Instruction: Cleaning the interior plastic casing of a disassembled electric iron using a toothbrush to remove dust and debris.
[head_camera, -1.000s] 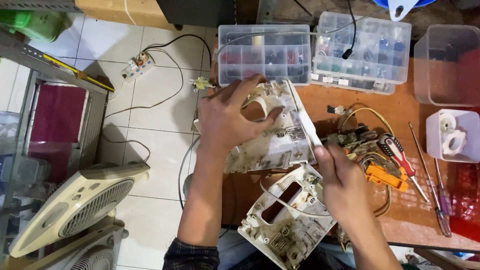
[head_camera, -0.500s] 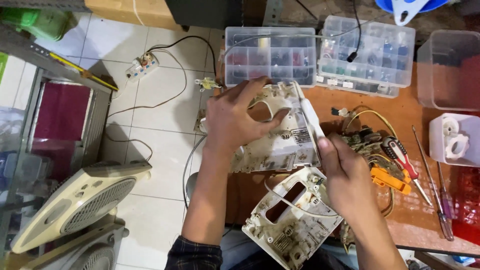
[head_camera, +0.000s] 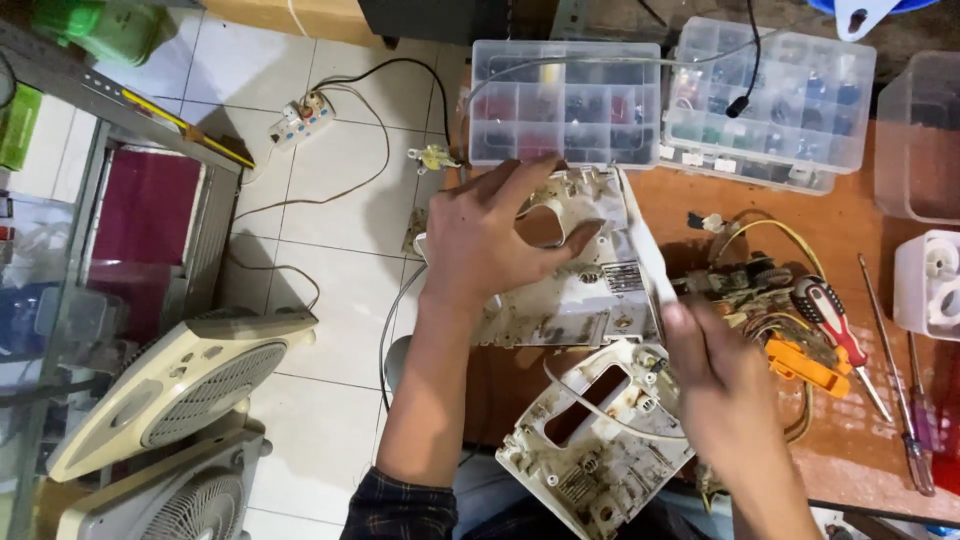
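Fans first, far left: two cream plastic box fans lie flat on the white tiled floor, parked clear of the work. Beside them a glass-topped metal rack and a white power strip, its black cable running toward the counter, so power sits within reach.

Left hand lies palm-down on the dirty cream plastic housing shell, fingers spread over its round cut-out, thumb hooked at the opening. Grip is a flat clamp, closed on the shell, most likely pinning it against the counter edge so it can't shift.

Below it, a second cream plastic housing half lies inside-up near the person's lap, ribs and slot exposed, with a thin white wire across it. Looks set aside with its interior kept accessible.

Right hand is motion-blurred, fingers wrapped round a long white flat tool or strip that runs up along the shell's right edge. Whether it's prying or scraping, can't tell.

Behind: two clear plastic compartment boxes of small parts at the counter's back. Right of the shell: a wiring and switch cluster with yellow leads, an orange plastic part, a red-and-grey-handled screwdriver, more slim screwdrivers, and a white plastic tub, all close by the tool hand.
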